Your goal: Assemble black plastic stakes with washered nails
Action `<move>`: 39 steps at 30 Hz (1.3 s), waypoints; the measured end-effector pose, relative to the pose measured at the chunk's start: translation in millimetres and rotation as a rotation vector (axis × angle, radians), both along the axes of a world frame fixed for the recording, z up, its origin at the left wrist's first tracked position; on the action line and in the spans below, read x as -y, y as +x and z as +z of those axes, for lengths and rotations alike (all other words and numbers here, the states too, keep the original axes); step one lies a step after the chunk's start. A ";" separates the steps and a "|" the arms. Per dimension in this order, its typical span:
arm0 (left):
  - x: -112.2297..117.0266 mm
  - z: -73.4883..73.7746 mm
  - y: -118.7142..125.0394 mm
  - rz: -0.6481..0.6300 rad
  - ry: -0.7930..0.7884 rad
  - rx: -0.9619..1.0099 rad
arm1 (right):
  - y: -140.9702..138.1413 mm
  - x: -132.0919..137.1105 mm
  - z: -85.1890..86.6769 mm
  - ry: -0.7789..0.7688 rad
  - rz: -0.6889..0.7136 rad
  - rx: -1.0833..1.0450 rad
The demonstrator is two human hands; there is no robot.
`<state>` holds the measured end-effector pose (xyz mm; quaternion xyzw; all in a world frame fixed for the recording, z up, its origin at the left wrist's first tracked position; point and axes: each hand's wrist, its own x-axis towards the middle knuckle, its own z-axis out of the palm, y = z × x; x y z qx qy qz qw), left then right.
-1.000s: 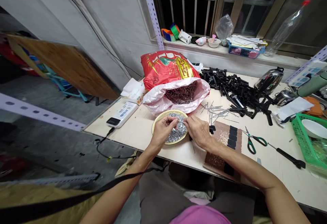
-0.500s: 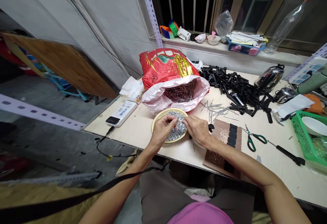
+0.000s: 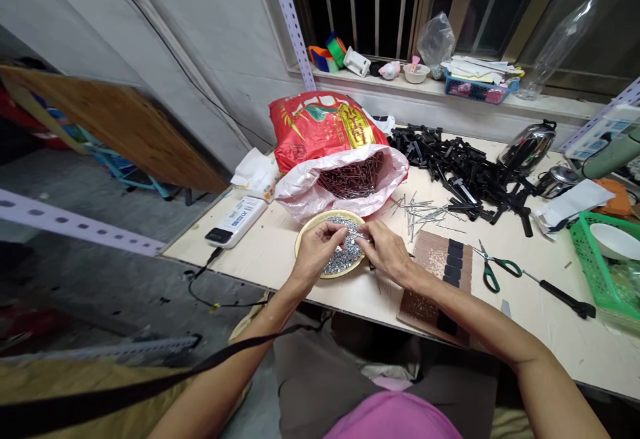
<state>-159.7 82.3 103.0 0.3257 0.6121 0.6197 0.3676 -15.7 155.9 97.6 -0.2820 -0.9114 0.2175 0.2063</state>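
Note:
Over a cream bowl (image 3: 301,239) filled with small silver metal pieces (image 3: 340,262), perhaps nuts, my two hands meet fingertip to fingertip. A thin silver rod (image 3: 354,233) spans the gap between them. My right hand (image 3: 384,249) pinches its right end. The thumb and forefinger of my left hand (image 3: 316,252) are closed at its left end; whatever small piece they hold is hidden. Behind the bowl, a red bag (image 3: 320,132) lies with its white mouth open, showing many thin dark-reddish rods (image 3: 353,179). Loose silver rods (image 3: 423,212) lie scattered to the right.
A heap of black plastic parts (image 3: 450,165) covers the back right. Brown cardboard with black pads (image 3: 425,259), green-handled scissors (image 3: 493,269), a black-handled tool (image 3: 565,299) and a green basket (image 3: 595,279) lie rightward. A white power bank (image 3: 237,221) sits left, near the table edge.
My fingertips have drawn slightly apart and the right hand has turned a little, so the thin silver rod between them shows more clearly. The view has shifted slightly.

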 end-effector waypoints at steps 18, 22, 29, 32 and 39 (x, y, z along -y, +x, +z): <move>-9.5 14.1 28.9 -0.135 -0.048 0.119 | 34.7 2.0 7.1 0.183 -0.068 -0.024; -9.4 15.3 28.9 -0.131 -0.058 0.064 | 37.1 -0.1 12.3 -0.082 -0.031 -0.111; -11.1 14.5 26.3 -0.194 -0.068 0.080 | 43.8 -4.1 7.2 -0.043 0.058 -0.196; -12.6 15.4 26.9 -0.205 -0.062 0.119 | 43.3 -6.8 4.7 -0.040 0.055 -0.203; -12.8 19.2 27.5 -0.241 -0.095 0.260 | 54.9 -7.0 10.2 -0.036 -0.046 -0.295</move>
